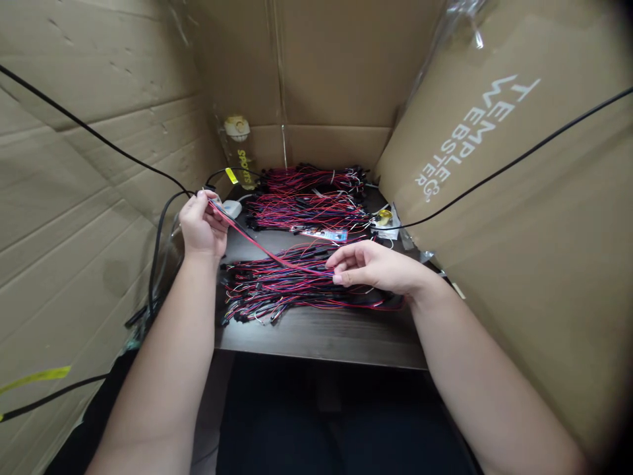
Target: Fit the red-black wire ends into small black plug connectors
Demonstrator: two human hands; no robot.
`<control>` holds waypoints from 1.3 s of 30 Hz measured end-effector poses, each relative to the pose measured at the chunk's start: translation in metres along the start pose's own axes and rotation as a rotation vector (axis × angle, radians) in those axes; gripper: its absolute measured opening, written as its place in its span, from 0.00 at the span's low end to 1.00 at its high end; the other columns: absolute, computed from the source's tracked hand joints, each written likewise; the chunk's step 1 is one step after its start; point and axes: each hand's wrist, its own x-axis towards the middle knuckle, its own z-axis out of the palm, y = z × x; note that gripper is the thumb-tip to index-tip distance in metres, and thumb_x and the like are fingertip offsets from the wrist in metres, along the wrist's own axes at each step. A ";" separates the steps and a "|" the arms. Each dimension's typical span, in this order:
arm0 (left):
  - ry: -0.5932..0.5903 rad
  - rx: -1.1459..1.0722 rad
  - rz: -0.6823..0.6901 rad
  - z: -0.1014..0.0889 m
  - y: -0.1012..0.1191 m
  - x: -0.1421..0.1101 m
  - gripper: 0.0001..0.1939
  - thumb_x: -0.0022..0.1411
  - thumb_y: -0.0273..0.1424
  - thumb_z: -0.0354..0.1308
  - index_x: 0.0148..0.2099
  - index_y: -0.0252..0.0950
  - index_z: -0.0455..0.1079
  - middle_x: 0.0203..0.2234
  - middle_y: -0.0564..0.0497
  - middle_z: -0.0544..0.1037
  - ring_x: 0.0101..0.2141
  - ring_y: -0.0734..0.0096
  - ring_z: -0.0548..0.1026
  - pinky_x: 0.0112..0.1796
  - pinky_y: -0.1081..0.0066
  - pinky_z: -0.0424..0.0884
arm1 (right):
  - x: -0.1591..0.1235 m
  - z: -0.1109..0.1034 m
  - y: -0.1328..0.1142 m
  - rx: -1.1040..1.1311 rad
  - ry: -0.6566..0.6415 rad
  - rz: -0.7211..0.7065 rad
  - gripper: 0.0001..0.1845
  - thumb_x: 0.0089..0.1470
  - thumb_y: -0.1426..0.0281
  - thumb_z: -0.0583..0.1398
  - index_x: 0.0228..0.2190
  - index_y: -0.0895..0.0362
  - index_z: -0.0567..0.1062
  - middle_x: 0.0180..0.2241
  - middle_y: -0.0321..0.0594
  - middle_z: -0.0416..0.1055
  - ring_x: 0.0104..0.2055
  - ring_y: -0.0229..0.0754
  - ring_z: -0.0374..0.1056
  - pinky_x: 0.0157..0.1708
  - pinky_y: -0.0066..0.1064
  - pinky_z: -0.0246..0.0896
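Note:
My left hand point(204, 223), raised at the left of the table, is closed with fingertips pinching one end of a red and black wire harness point(270, 256). The harness slants down to the right, stretched between both hands. Thumb and fingers of my right hand point(363, 267) close around its other part, where it shows red and purple. Below the right hand lies a near pile of wire harnesses point(277, 290), red, black and blue, with black connectors and white ends. The harness ends inside my fingers are hidden.
Farther back sits another pile of wire harnesses point(306, 208). A small printed packet point(324, 234) lies before it, and a yellow tape roll point(383, 216) at its right. A white device point(231, 209) is beside my left hand. Cardboard walls point(336, 72) surround the table point(316, 333); black cables point(514, 158) cross both sides.

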 end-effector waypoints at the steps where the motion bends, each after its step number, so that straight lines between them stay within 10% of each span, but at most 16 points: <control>1: 0.007 -0.008 0.014 0.000 0.000 0.000 0.13 0.69 0.34 0.54 0.32 0.35 0.70 0.15 0.58 0.66 0.14 0.79 0.67 0.17 0.78 0.64 | -0.001 -0.001 -0.001 0.010 0.010 -0.011 0.21 0.41 0.68 0.76 0.38 0.59 0.80 0.30 0.36 0.78 0.30 0.35 0.72 0.35 0.27 0.68; 17: -0.008 0.111 0.116 -0.003 -0.008 0.003 0.13 0.61 0.40 0.63 0.32 0.37 0.69 0.16 0.57 0.68 0.15 0.75 0.71 0.18 0.77 0.69 | 0.003 -0.004 0.002 0.033 0.114 -0.111 0.20 0.46 0.64 0.75 0.38 0.59 0.78 0.27 0.33 0.75 0.27 0.33 0.69 0.30 0.26 0.66; 26: 0.019 0.167 0.198 -0.006 -0.011 0.004 0.11 0.61 0.38 0.61 0.30 0.37 0.71 0.16 0.57 0.70 0.15 0.75 0.72 0.18 0.75 0.71 | -0.006 -0.012 0.003 0.026 0.023 -0.184 0.21 0.44 0.73 0.73 0.43 0.56 0.80 0.43 0.38 0.76 0.45 0.38 0.71 0.47 0.29 0.67; 39: 0.071 0.204 0.221 -0.005 -0.009 0.003 0.10 0.67 0.28 0.52 0.33 0.33 0.70 0.15 0.56 0.69 0.14 0.74 0.70 0.18 0.73 0.71 | -0.008 -0.015 -0.001 -0.077 0.199 -0.243 0.24 0.42 0.62 0.76 0.39 0.59 0.78 0.28 0.33 0.70 0.29 0.32 0.65 0.29 0.26 0.60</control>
